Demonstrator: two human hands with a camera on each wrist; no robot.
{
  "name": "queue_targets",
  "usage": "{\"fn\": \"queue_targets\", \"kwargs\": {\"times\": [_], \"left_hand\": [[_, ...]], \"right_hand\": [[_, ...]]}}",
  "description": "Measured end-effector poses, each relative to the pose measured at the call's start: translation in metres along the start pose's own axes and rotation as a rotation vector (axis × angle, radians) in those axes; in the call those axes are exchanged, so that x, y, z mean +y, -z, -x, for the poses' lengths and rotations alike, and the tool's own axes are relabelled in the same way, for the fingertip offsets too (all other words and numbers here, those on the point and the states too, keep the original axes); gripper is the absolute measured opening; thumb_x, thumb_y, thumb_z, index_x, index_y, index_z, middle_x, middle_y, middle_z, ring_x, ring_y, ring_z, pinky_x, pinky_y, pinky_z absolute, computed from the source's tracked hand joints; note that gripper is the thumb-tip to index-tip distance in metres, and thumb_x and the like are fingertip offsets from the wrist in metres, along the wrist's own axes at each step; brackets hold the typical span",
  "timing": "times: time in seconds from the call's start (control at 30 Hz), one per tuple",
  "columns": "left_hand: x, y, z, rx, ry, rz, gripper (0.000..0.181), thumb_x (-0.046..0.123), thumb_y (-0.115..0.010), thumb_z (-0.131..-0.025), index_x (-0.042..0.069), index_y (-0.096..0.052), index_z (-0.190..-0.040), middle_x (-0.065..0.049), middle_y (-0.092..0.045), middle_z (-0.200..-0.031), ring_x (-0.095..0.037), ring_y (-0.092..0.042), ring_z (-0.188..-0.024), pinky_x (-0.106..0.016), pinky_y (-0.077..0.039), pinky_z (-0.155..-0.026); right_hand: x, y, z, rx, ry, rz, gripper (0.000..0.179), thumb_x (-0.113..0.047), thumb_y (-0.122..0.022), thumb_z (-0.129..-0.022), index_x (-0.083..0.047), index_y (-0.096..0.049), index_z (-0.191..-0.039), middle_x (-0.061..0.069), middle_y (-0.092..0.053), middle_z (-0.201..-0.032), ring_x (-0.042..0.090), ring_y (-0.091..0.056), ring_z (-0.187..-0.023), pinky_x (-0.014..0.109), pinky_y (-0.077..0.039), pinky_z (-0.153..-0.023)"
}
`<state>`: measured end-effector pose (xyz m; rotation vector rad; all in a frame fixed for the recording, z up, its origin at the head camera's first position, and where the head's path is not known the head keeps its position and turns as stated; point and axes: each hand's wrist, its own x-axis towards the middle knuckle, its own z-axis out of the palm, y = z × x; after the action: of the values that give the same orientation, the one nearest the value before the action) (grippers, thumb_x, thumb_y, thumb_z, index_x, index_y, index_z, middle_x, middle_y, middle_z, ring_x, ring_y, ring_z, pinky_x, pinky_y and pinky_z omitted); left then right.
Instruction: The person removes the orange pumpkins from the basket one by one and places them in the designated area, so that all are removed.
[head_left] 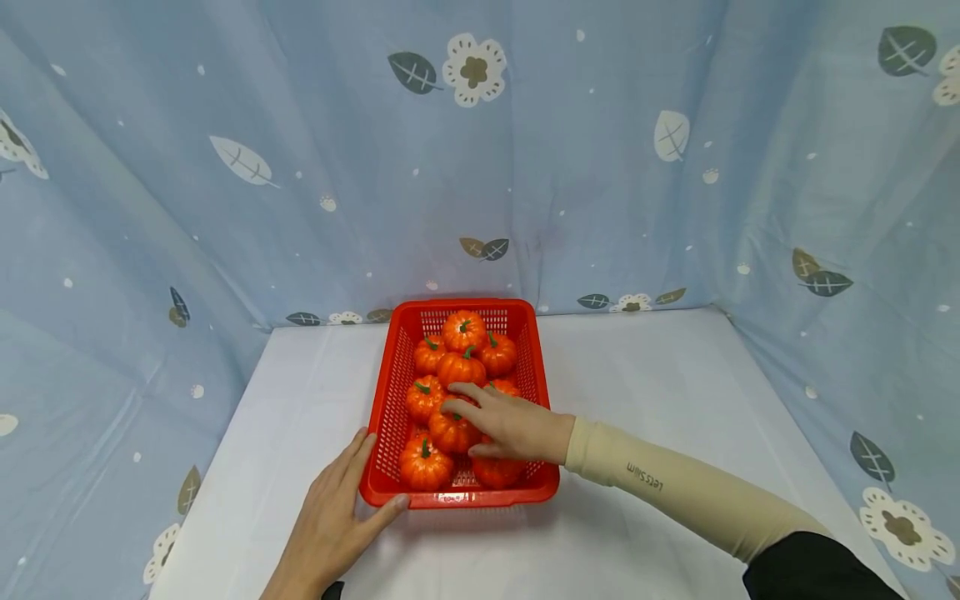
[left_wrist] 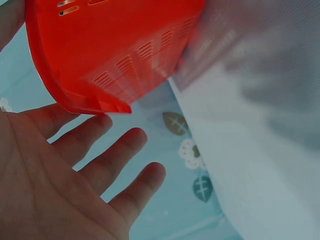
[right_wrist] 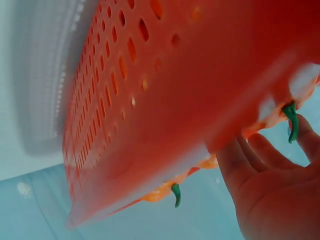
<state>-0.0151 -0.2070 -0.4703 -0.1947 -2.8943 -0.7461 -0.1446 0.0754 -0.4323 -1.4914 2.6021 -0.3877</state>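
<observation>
A red plastic basket (head_left: 380,467) holds several small orange pumpkins with green stems. My left hand (head_left: 330,510) rests at its near left corner, fingers along the left side and thumb on the front rim. In the left wrist view, the fingers of that hand (left_wrist: 95,165) are spread and straight against the basket's outside. My right hand (head_left: 517,427) reaches in over the right side, fingers spread above one pumpkin (head_left: 450,435) and thumb beside it. A green stem (right_wrist: 291,122) shows close to its fingers in the right wrist view. Another pumpkin (head_left: 498,473) lies partly hidden under this hand.
The basket stands on a white tabletop (head_left: 637,375), near its back edge. A blue cloth (head_left: 600,208) with leaves and flowers hangs behind and at both sides. The basket's perforated wall (right_wrist: 115,100) fills much of the right wrist view.
</observation>
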Motion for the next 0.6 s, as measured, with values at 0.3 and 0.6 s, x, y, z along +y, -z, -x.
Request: {"fn": "queue_targets", "kwargs": {"times": [0.3, 0.6], "left_hand": [[0.0014, 0.0001, 0.0002, 0.006, 0.003, -0.007, 0.097, 0.068, -0.072, -0.083, 0.013, -0.041, -0.156, -0.011, -0.036, -0.161, -0.038, -0.042, -0.138, -0.064, -0.035, -0.108], [0.0036, 0.0009, -0.0002, -0.001, 0.011, -0.011, 0.097, 0.069, -0.070, -0.083, 0.013, -0.041, -0.156, -0.011, -0.036, -0.161, -0.038, -0.042, -0.138, -0.064, -0.035, -0.108]], "right_hand": [[-0.0016, -0.0004, 0.0000, 0.058, 0.053, 0.167, 0.072, -0.034, -0.079, -0.090, -0.019, -0.041, -0.150, 0.008, -0.046, -0.149, 0.022, -0.058, -0.100, 0.029, -0.056, -0.081], [-0.0015, -0.0001, 0.0010, 0.054, 0.043, 0.188, 0.075, -0.040, -0.077, -0.091, -0.023, -0.038, -0.153, 0.007, -0.048, -0.143, 0.022, -0.060, -0.109, 0.033, -0.056, -0.090]]}}
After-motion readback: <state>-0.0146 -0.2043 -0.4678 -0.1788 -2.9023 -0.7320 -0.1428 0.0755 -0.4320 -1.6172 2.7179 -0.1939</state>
